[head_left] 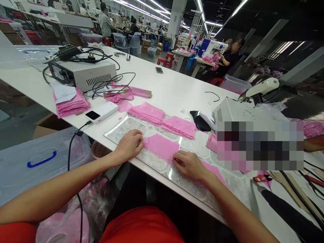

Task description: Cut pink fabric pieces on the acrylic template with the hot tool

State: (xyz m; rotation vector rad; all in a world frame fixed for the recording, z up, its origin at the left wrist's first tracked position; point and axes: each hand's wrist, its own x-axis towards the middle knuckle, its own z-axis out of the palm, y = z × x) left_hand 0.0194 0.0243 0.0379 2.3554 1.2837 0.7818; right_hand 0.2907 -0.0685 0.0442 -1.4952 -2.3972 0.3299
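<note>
A flat piece of pink fabric (pixel 162 145) lies on a clear patterned sheet (pixel 157 162) near the table's front edge. At its left end is my left hand (pixel 131 144), fingers curled and pinching the edge. My right hand (pixel 188 163) pinches the lower right corner, its fingertips partly hidden. Just behind the piece sit two stacks of pink lace fabric, a left stack (pixel 148 113) and a right stack (pixel 178 126). More pink fabric (pixel 215 171) shows partly beneath my right forearm.
A power bank (pixel 103 113) with a cable and a grey control box (pixel 86 72) stand at the left. Another stack of pink fabric (pixel 72 103) lies beside them. A second machine box (pixel 238 111) and a black-handled tool (pixel 286 206) are at the right. A person (pixel 229 60) sits sewing beyond.
</note>
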